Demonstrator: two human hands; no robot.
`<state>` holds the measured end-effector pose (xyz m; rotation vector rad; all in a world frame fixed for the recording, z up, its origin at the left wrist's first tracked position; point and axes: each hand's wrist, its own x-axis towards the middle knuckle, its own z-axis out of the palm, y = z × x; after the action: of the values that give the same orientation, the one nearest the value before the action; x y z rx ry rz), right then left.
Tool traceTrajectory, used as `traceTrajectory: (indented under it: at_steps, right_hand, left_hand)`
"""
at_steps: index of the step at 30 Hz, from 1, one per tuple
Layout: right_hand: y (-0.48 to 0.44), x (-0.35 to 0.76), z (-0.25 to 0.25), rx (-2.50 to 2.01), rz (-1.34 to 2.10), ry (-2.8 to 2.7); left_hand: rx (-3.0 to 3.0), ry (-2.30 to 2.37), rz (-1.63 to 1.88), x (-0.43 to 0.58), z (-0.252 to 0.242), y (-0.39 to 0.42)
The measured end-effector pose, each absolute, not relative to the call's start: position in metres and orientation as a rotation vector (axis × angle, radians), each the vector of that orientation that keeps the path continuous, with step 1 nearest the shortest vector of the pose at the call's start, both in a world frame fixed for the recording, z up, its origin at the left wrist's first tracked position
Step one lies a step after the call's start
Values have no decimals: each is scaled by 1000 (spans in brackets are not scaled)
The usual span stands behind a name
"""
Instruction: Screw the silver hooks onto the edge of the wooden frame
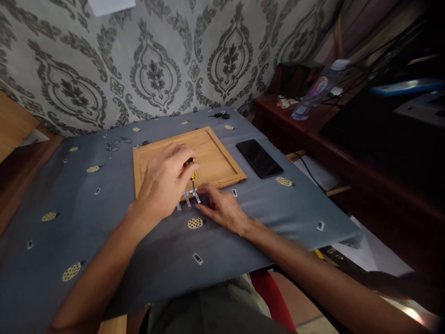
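The left hand (162,181) hides part of the wooden board (216,160). At upper left, the frame cuts a white sheet (111,5); left of centre, small pieces (111,147) are unclear.

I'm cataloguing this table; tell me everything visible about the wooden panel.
The wooden panel is light brown and rectangular, with a raised border framing a recessed middle. It lies flat on the blue-grey cloth, turned at an angle. The left hand, holding a yellow-and-black screwdriver, hides part of it. A strip of hooks sits at its near edge, by the right hand; whether hands touch it is unclear.
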<state>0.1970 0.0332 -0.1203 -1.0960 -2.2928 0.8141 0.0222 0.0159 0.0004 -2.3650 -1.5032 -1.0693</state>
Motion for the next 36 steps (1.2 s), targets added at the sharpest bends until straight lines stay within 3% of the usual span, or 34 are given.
traceTrajectory:
  at_steps: [36]
  right_hand:
    - [33,197,-121,-1075,807,-2276]
  left_hand:
    - [-2406,-1475,-1058,22,2,15]
